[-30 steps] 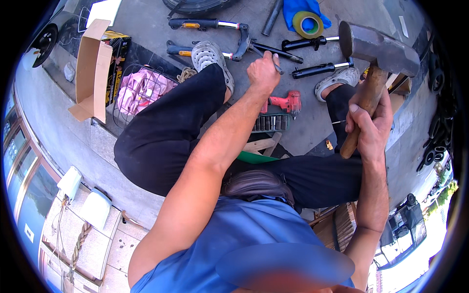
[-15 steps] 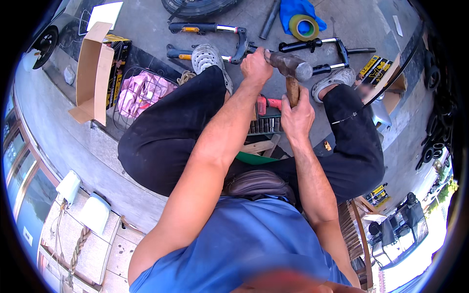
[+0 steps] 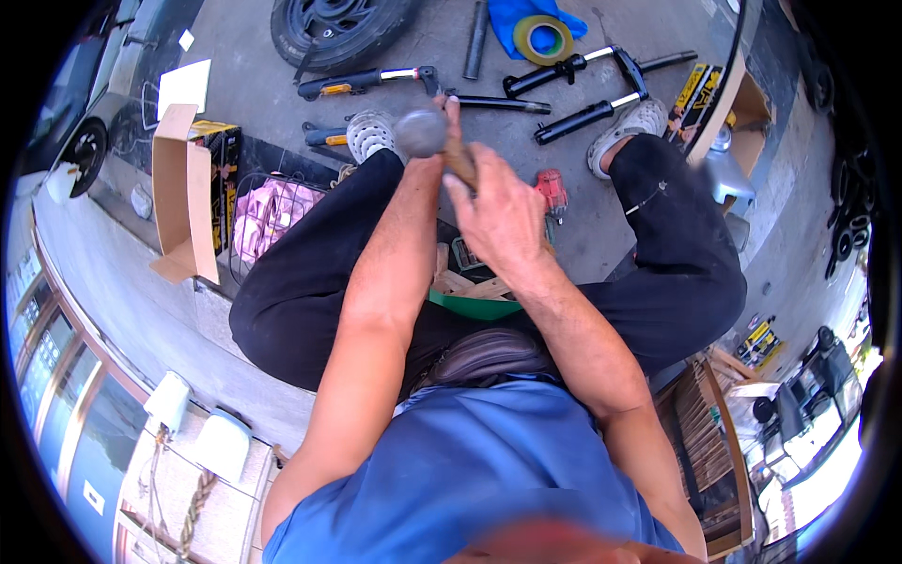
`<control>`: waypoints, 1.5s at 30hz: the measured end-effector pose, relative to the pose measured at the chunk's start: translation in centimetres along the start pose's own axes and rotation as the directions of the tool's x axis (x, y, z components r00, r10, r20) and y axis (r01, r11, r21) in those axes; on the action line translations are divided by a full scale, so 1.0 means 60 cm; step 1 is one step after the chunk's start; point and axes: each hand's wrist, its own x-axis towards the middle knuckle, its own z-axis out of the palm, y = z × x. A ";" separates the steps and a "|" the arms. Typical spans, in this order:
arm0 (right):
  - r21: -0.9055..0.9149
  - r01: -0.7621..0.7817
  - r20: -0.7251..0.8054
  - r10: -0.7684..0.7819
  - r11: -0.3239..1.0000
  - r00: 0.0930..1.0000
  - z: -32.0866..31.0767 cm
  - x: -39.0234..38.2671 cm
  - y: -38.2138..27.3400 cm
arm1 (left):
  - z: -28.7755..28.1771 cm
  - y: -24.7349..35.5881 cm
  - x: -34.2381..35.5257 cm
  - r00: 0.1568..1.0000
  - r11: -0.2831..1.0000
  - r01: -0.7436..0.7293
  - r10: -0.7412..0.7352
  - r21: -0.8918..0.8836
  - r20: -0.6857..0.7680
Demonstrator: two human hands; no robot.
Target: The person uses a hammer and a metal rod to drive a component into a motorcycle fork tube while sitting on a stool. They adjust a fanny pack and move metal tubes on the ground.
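Observation:
My right hand [image 3: 496, 211] is wrapped round the wooden handle of a sledgehammer [image 3: 421, 133], whose metal head is over my left hand [image 3: 448, 111]. My left hand's fingers are bent, but what they grip is mostly hidden behind the hammer. Just beyond lie a fork assembly [image 3: 338, 86] with orange patches and a dark tube [image 3: 507, 103]. To their right rests a black-and-silver fork [image 3: 573, 120]. A red power tool [image 3: 552, 193] is on the floor right of my right hand; a socket tray [image 3: 465, 252] is partly covered by that hand.
A wheel [image 3: 376, 42], tape roll [image 3: 543, 39] and blue cloth [image 3: 507, 23] lie at the top. My legs in black trousers flank the work. On the left are a cardboard box [image 3: 174, 188] and wire basket with pink cloth [image 3: 268, 221]; another box [image 3: 747, 132] is on the right.
The hammer has swung from raised at the upper right, down and leftward onto my left hand's position. My left hand has moved slightly left. The view has also shifted.

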 end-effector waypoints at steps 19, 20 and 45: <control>0.315 -0.140 0.050 0.131 0.939 0.990 -0.010 -0.020 0.034 | -0.022 -0.024 0.013 0.979 0.975 -0.203 0.203 -0.090 -0.016; 0.444 -0.159 0.014 0.170 0.882 0.985 -0.003 -0.019 0.042 | -0.024 -0.026 0.011 0.911 0.913 -0.407 0.405 -0.004 -0.080; 0.798 -0.598 0.445 0.602 0.068 0.663 0.032 0.023 0.091 | -0.074 0.027 0.036 0.998 0.997 0.062 -0.061 0.036 -0.013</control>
